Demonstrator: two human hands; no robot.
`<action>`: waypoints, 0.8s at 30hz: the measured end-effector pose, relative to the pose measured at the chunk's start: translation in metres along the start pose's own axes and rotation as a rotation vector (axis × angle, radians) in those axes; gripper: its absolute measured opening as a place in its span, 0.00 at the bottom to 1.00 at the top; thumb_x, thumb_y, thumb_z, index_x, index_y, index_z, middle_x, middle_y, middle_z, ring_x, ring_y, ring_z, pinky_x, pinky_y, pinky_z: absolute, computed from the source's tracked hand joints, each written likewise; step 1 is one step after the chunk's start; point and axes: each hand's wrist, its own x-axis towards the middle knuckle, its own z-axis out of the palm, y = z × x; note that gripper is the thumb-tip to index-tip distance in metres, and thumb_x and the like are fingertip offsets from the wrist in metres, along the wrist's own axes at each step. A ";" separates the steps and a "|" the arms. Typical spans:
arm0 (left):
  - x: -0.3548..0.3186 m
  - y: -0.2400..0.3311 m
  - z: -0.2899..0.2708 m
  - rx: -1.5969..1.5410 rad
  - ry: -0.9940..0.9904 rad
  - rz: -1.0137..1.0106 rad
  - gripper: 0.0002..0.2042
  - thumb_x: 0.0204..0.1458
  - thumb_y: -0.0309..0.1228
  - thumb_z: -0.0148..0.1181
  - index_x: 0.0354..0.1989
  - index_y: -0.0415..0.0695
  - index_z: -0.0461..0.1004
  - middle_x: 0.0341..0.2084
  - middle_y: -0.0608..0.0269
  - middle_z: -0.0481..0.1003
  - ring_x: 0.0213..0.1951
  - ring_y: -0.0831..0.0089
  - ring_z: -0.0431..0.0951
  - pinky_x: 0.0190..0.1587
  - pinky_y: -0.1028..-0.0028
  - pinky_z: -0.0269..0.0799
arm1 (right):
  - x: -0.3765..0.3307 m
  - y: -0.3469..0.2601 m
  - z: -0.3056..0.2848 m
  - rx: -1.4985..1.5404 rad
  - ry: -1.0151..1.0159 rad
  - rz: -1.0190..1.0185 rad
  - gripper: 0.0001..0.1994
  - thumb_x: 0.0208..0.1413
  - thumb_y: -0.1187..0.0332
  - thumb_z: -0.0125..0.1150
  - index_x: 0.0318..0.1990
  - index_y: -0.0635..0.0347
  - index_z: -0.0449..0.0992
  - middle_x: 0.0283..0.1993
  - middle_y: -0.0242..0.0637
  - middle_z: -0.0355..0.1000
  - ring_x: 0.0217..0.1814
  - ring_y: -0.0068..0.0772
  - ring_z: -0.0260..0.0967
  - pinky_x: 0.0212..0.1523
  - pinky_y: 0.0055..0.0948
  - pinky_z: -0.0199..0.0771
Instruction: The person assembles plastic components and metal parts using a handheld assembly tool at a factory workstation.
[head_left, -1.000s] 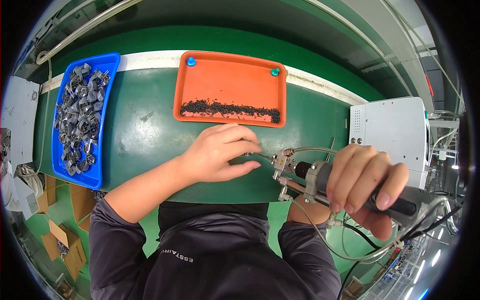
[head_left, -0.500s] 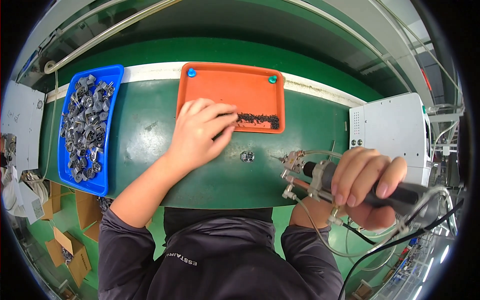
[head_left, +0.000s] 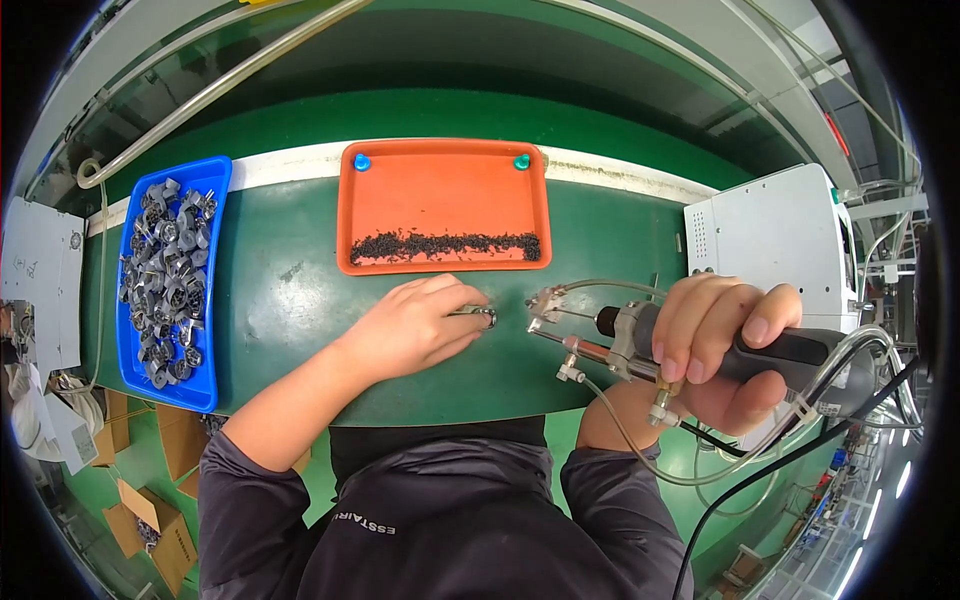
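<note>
Since half a second ago the left hand [head_left: 415, 325] has come back from the orange tray [head_left: 445, 160] to the green bench top [head_left: 290, 290], and the small metal part [head_left: 484, 316] that lay alone on the mat is now under its fingertips. The fingers curl down and pinch this shiny round piece against the mat, just at 3 o'clock of the hand. The right hand [head_left: 725, 345] has stayed at the bench's 4 o'clock side, wrapped tight around the black rubbery grip of a powered screwdriver [head_left: 640, 340]. Its metal nose [head_left: 545, 305] points toward 9 o'clock, close to the part but not touching it. Clear thin tubes and a black cable loop off the tool.

The orange tray, smooth plastic with a raised rim, sits at 12 o'clock of the part and holds a thin row of tiny dark screws [head_left: 445, 245] along its near edge. A blue plastic bin [head_left: 215, 290] at 9 o'clock is heaped with grey, ribbed metal parts [head_left: 160, 270]. A pale grey box-shaped unit [head_left: 780, 240] with vent holes stands at 2 o'clock.
</note>
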 end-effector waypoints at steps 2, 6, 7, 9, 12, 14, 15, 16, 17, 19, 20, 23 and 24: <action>-0.004 -0.003 0.003 -0.013 -0.016 -0.023 0.07 0.50 0.29 0.68 0.37 0.43 0.82 0.42 0.64 0.78 0.43 0.64 0.79 0.46 0.64 0.78 | 0.001 0.002 0.003 0.055 0.063 0.002 0.21 0.62 0.54 0.68 0.46 0.59 0.66 0.22 0.30 0.70 0.20 0.29 0.72 0.20 0.26 0.71; -0.003 -0.005 0.001 -0.009 -0.003 -0.017 0.06 0.51 0.29 0.68 0.35 0.44 0.83 0.41 0.67 0.78 0.43 0.67 0.79 0.44 0.65 0.78 | 0.002 0.006 -0.001 0.059 0.019 -0.002 0.20 0.64 0.53 0.66 0.47 0.58 0.65 0.23 0.30 0.71 0.21 0.28 0.72 0.20 0.26 0.72; -0.003 -0.006 0.002 -0.008 0.006 0.003 0.05 0.50 0.29 0.68 0.35 0.44 0.83 0.40 0.68 0.78 0.42 0.67 0.79 0.44 0.66 0.78 | 0.002 0.006 -0.002 0.061 -0.006 0.000 0.20 0.65 0.53 0.65 0.47 0.58 0.65 0.24 0.30 0.71 0.21 0.28 0.73 0.20 0.26 0.72; -0.003 -0.006 0.004 -0.012 0.010 0.000 0.05 0.50 0.30 0.68 0.34 0.45 0.83 0.40 0.68 0.78 0.42 0.67 0.78 0.43 0.66 0.77 | 0.003 0.006 -0.003 0.068 -0.033 0.007 0.20 0.65 0.53 0.64 0.47 0.58 0.64 0.25 0.30 0.71 0.22 0.28 0.74 0.21 0.26 0.73; -0.003 -0.006 0.005 -0.027 0.012 0.008 0.06 0.48 0.28 0.70 0.35 0.44 0.84 0.40 0.66 0.79 0.40 0.66 0.79 0.42 0.66 0.77 | 0.002 0.007 -0.001 0.098 -0.040 0.011 0.20 0.65 0.53 0.65 0.48 0.58 0.64 0.26 0.30 0.72 0.23 0.29 0.75 0.21 0.26 0.74; -0.002 -0.006 0.004 -0.044 0.012 0.016 0.08 0.46 0.27 0.71 0.36 0.43 0.84 0.40 0.64 0.80 0.39 0.65 0.79 0.41 0.65 0.77 | 0.002 0.011 -0.002 0.146 -0.069 -0.034 0.22 0.64 0.52 0.66 0.48 0.58 0.65 0.26 0.31 0.72 0.24 0.29 0.75 0.22 0.25 0.75; -0.003 -0.006 0.005 -0.041 0.014 0.016 0.08 0.46 0.27 0.71 0.36 0.43 0.84 0.41 0.65 0.80 0.39 0.65 0.79 0.41 0.65 0.77 | 0.004 0.011 -0.002 0.157 -0.093 -0.032 0.23 0.62 0.51 0.67 0.48 0.58 0.65 0.26 0.31 0.72 0.24 0.29 0.75 0.21 0.25 0.75; -0.003 -0.006 0.004 -0.039 0.015 0.017 0.08 0.46 0.27 0.71 0.36 0.43 0.84 0.41 0.65 0.80 0.39 0.65 0.79 0.41 0.65 0.77 | 0.005 0.013 0.000 0.159 -0.092 -0.030 0.23 0.62 0.51 0.67 0.48 0.58 0.65 0.26 0.31 0.72 0.24 0.29 0.75 0.21 0.25 0.75; -0.004 -0.005 0.004 -0.040 0.014 0.014 0.08 0.46 0.27 0.71 0.36 0.43 0.84 0.41 0.65 0.80 0.39 0.65 0.79 0.41 0.65 0.77 | 0.006 0.015 0.002 0.189 -0.122 -0.014 0.23 0.62 0.52 0.68 0.48 0.59 0.65 0.26 0.31 0.72 0.24 0.30 0.75 0.21 0.25 0.74; -0.003 -0.005 0.005 -0.044 0.001 0.019 0.08 0.46 0.27 0.71 0.35 0.42 0.84 0.41 0.65 0.80 0.40 0.65 0.79 0.41 0.65 0.77 | 0.007 0.018 0.005 0.247 -0.163 0.018 0.23 0.59 0.54 0.71 0.46 0.59 0.67 0.26 0.32 0.72 0.23 0.31 0.74 0.19 0.25 0.72; -0.003 -0.005 0.005 -0.049 0.000 0.020 0.08 0.46 0.27 0.71 0.35 0.42 0.84 0.41 0.65 0.80 0.40 0.65 0.79 0.41 0.65 0.77 | 0.007 0.019 0.006 0.245 -0.160 0.022 0.23 0.59 0.54 0.71 0.46 0.59 0.67 0.26 0.32 0.72 0.23 0.31 0.74 0.19 0.25 0.72; 0.000 -0.005 0.006 -0.058 -0.001 0.017 0.07 0.46 0.27 0.71 0.34 0.42 0.84 0.41 0.65 0.80 0.40 0.65 0.78 0.42 0.65 0.77 | 0.008 0.022 0.009 0.161 -0.201 0.035 0.19 0.65 0.51 0.64 0.47 0.55 0.66 0.26 0.29 0.73 0.24 0.25 0.75 0.22 0.21 0.76; -0.001 -0.004 0.005 -0.058 0.011 0.008 0.07 0.46 0.27 0.71 0.34 0.41 0.84 0.41 0.64 0.80 0.40 0.65 0.78 0.42 0.65 0.76 | 0.009 0.024 0.009 0.166 -0.201 0.037 0.19 0.65 0.51 0.64 0.47 0.55 0.66 0.26 0.29 0.73 0.24 0.25 0.75 0.22 0.21 0.76</action>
